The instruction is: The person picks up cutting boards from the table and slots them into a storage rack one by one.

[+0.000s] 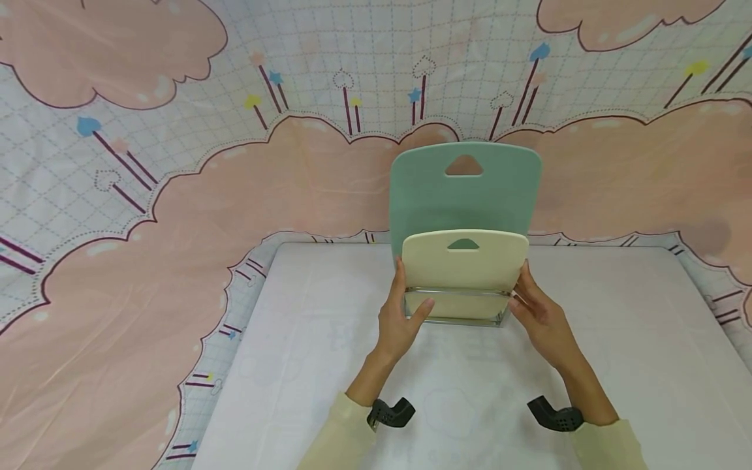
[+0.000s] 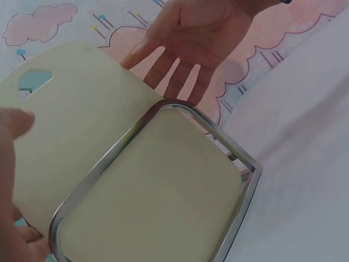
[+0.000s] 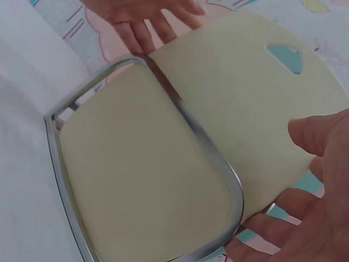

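Observation:
In the head view, a cream cutting board [image 1: 464, 271] stands upright in a metal rack [image 1: 452, 321]. A larger green cutting board [image 1: 464, 202] rises behind it. My left hand [image 1: 399, 326] is at the left side of the rack, fingers extended along it and thumb in front. On the other side, my right hand [image 1: 543, 320] has its fingertips right at the rack and the cream board's edge. The right wrist view shows the right thumb [image 3: 313, 134] spread from the fingers, over the cream board [image 3: 245, 103]. Part of the green board is hidden behind the cream one.
The rack stands on a white tabletop [image 1: 317, 294]. Behind it hangs a backdrop cloth [image 1: 329, 176] printed with pink clouds and a grid. Each wrist bears a black strap-like device, one on the left [image 1: 392, 412] and one on the right [image 1: 555, 416].

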### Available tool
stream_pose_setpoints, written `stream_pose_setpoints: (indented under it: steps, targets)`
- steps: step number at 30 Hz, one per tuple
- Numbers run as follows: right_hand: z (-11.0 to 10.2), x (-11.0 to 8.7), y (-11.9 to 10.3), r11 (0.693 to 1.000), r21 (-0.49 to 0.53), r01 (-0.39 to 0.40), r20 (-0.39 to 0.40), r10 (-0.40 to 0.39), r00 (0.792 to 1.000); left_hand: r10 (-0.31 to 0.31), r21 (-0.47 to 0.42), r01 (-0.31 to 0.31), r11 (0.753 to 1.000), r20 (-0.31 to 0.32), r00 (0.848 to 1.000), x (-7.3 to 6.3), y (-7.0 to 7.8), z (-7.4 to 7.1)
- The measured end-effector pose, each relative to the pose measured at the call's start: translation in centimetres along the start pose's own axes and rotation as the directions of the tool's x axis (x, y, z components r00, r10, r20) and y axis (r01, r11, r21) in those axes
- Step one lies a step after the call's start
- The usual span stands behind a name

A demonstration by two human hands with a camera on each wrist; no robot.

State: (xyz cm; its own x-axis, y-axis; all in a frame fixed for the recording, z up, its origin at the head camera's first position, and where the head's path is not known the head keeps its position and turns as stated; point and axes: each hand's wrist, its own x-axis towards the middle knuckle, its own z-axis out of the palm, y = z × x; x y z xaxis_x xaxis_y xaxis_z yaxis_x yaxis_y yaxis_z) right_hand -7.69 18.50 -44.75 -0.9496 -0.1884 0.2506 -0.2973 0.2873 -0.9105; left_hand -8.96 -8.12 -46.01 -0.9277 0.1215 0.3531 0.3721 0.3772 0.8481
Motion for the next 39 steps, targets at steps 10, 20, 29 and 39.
stream_pose_setpoints:
  steps: [10, 20, 29, 39]
  targets:
    - [0.1, 0.4, -0.4, 0.996, -0.064, -0.069, 0.034, 0.071, 0.997, -0.028, 0.201, 0.031, 0.979, -0.019, 0.999, 0.9, 0.5, 0.0]
    - [-0.1, 1.2, -0.2, 0.983, -0.146, -0.115, -0.003, 0.116, 0.993, -0.043, 0.141, 0.047, 0.989, -0.032, 0.999, 1.7, 0.6, 0.0]
    - [-0.3, 1.8, -0.2, 0.980, -0.148, -0.131, 0.000, 0.132, 0.991, -0.091, 0.137, 0.093, 0.986, -0.014, 0.996, 2.3, 0.9, 0.0]
    - [-0.2, 2.5, -0.4, 0.978, -0.172, -0.116, 0.001, 0.118, 0.993, -0.064, 0.148, 0.067, 0.987, -0.025, 0.998, 2.8, 0.8, 0.2]
